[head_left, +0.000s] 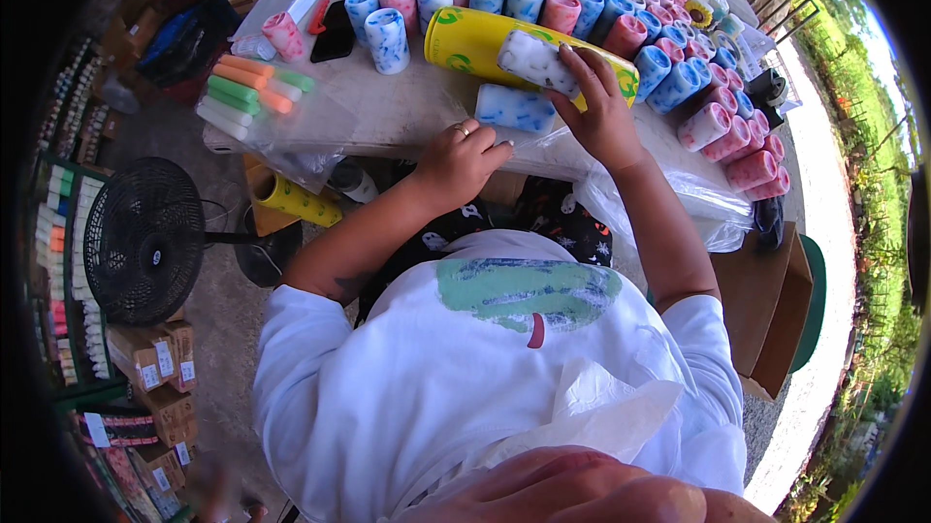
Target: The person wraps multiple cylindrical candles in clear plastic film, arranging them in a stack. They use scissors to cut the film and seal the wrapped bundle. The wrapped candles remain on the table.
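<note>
My right hand (593,101) grips a white pillar candle (531,62) with grey marbling, its fingers over the candle's right end. This candle lies across a yellow roll (461,38) with green print. Just below, on the table near its front edge, a blue-and-white marbled candle (514,108) lies on its side, with clear film by its right end. My left hand (461,164) is at the table's front edge, left of that blue candle. Its fingers are curled together, and whatever they may hold is hidden.
Several blue and pink marbled candles (524,0) crowd the back and right of the table (378,116). At the left lie orange, green and white sticks (247,87) in plastic, and a black phone (334,33). A black fan (145,240) stands left; an open cardboard box (771,310) sits right.
</note>
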A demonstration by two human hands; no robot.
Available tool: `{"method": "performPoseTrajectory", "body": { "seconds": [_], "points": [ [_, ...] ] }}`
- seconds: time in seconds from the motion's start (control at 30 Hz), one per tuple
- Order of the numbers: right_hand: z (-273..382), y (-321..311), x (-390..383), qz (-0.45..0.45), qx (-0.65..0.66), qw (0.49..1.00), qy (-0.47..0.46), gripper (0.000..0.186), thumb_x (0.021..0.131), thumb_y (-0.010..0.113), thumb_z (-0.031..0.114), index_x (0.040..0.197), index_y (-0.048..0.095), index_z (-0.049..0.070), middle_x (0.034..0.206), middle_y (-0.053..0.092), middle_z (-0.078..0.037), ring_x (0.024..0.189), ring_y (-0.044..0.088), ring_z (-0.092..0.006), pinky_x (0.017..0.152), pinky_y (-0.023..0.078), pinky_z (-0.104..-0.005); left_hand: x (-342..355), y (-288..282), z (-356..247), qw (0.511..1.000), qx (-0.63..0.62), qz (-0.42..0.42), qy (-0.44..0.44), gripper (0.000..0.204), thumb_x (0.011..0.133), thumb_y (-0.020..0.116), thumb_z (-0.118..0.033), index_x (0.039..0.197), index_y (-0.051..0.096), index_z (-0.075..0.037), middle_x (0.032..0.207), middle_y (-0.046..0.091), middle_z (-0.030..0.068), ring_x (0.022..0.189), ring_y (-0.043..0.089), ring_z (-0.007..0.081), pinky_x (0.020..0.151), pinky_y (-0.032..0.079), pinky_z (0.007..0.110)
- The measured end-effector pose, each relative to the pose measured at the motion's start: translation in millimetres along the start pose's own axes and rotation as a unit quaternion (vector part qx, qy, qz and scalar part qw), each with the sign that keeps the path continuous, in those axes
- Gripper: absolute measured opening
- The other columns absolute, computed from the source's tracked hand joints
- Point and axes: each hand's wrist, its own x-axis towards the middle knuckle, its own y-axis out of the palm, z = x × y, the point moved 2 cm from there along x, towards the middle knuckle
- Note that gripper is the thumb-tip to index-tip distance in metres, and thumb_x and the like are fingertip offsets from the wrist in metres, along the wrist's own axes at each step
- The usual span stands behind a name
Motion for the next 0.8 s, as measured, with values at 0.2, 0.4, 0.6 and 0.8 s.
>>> {"method": "performPoseTrajectory", "body": {
  "seconds": [0.2, 0.4, 0.6, 0.8],
  "points": [
    [-2.6, 9.3, -1.2, 0.102, -0.047, 0.993, -0.021, 0.053, 0.080, 0.071, 0.019, 0.130, 0.055, 0.012, 0.119, 0.055, -0.012, 0.114, 0.052, -0.0321, 0.103, 0.038, -0.0456, -12.4, -2.0, -5.6, 0.999, 0.029, 0.011, 0.034, 0.014, 0.080, 0.055, -0.013, 0.089, 0.066, -0.009, 0.076, 0.053, 0.0037, 0.078, 0.055, 0.0223, 0.086, 0.041, 0.038],
    [-4.1, 11.9, 8.0, 0.159, -0.114, 0.981, -0.017, 0.030, 0.084, 0.066, 0.025, 0.113, 0.067, 0.016, 0.113, 0.057, -0.008, 0.120, 0.049, -0.0302, 0.109, 0.027, -0.0537, -4.1, -2.9, -3.1, 0.998, 0.020, -0.007, 0.065, 0.014, 0.080, 0.055, -0.013, 0.088, 0.065, -0.009, 0.075, 0.051, 0.0041, 0.077, 0.055, 0.0213, 0.087, 0.040, 0.039],
    [-5.9, 16.6, -1.3, 0.139, -0.114, 0.983, -0.022, 0.019, 0.085, 0.065, 0.022, 0.102, 0.071, 0.016, 0.113, 0.058, -0.006, 0.126, 0.046, -0.0285, 0.109, 0.023, -0.0567, -2.2, -2.5, -5.8, 0.999, -0.035, -0.008, 0.022, 0.007, 0.079, 0.056, -0.011, 0.081, 0.062, -0.009, 0.076, 0.048, 0.0047, 0.075, 0.055, 0.0222, 0.080, 0.043, 0.037],
    [-15.8, -0.3, 21.2, 0.085, -0.039, 0.996, -0.012, 0.023, 0.083, 0.069, 0.019, 0.105, 0.070, 0.013, 0.105, 0.062, -0.009, 0.112, 0.056, -0.0304, 0.097, 0.041, -0.0472, 3.5, -6.5, -13.7, 0.998, -0.050, -0.026, -0.005, 0.004, 0.078, 0.060, -0.011, 0.079, 0.063, -0.009, 0.100, 0.057, 0.0099, 0.077, 0.059, 0.0239, 0.073, 0.048, 0.037]
  ]
}}
